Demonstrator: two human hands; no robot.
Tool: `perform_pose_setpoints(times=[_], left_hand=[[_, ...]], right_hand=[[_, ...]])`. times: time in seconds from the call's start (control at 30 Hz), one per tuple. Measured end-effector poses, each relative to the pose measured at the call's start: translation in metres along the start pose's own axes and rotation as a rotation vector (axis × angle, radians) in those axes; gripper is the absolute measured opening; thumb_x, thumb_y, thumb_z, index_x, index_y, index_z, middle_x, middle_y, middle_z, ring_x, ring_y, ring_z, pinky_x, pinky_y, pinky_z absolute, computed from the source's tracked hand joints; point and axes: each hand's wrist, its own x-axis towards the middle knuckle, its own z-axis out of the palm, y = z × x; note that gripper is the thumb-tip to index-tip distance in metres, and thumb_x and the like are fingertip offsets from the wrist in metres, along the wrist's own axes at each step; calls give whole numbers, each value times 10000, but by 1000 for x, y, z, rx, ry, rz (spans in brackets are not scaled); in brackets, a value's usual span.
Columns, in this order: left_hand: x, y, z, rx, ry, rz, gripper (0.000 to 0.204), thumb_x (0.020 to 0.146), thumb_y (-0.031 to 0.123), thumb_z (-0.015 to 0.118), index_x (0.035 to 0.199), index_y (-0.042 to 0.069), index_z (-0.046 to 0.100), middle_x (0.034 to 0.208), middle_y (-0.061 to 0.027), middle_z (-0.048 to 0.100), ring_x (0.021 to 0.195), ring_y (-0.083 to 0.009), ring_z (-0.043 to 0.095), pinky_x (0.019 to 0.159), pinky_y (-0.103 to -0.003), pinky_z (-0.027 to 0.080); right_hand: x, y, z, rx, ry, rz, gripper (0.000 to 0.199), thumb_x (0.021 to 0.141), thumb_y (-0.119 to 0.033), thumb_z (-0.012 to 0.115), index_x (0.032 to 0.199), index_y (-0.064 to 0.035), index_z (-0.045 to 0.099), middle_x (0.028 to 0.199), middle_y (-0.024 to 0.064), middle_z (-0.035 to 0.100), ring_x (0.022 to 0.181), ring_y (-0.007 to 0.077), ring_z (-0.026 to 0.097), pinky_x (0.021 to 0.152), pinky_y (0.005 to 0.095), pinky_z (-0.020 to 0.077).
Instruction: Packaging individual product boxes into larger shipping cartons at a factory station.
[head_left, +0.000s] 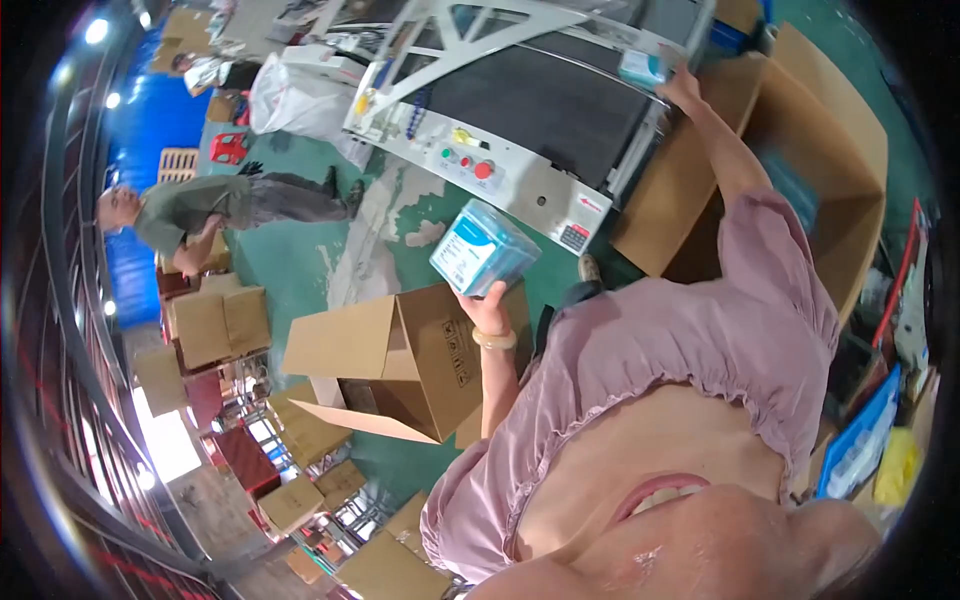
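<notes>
My left hand (pixel 487 311), with a bangle on its wrist, grips a boxy teal-and-white pack (pixel 486 248) from below and behind. The pack has a shiny clear wrapping and is held up in front of a machine (pixel 530 185). Further off to the right, my right hand (pixel 682 88) is closed on a second teal-and-white pack (pixel 643 69) at the end of the machine's dark belt (pixel 540 95). Its fingers are partly hidden at that distance. Under my right arm stands a large open carton (pixel 690 180) with something teal inside.
Below my left hand is another open carton (pixel 430 365), flaps spread. The machine's front panel carries coloured buttons and a keypad (pixel 574 237). A person (pixel 240 205) stands on the green floor at left. Stacked cartons (pixel 222 325) fill the lower left. A white sack (pixel 300 100) sits beside the machine.
</notes>
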Motion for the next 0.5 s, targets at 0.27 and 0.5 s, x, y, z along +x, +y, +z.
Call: perform_pose_setpoints(times=[0.27,0.5], left_hand=[[-2,-3,17,42,-8,-13,910,563,15,774,1310,56,257,1221,-77,420,1096,-221,461,896,-364,423],[12,-9,71,47,-245,-85,906,579,-13,761,1320,74,247,1246,-87,412,1112,-234,459,904,-381,424]], right_hand=[[-175,-139,-55,679,-604,-576,557,669,-143,722,1166,-65,482,1046,101,526,785,180,559,668,286,461],[-261,-191,-132,528,-516,-1064,835,586,-163,769,1293,-65,336,1260,147,332,1071,265,444,865,347,398]])
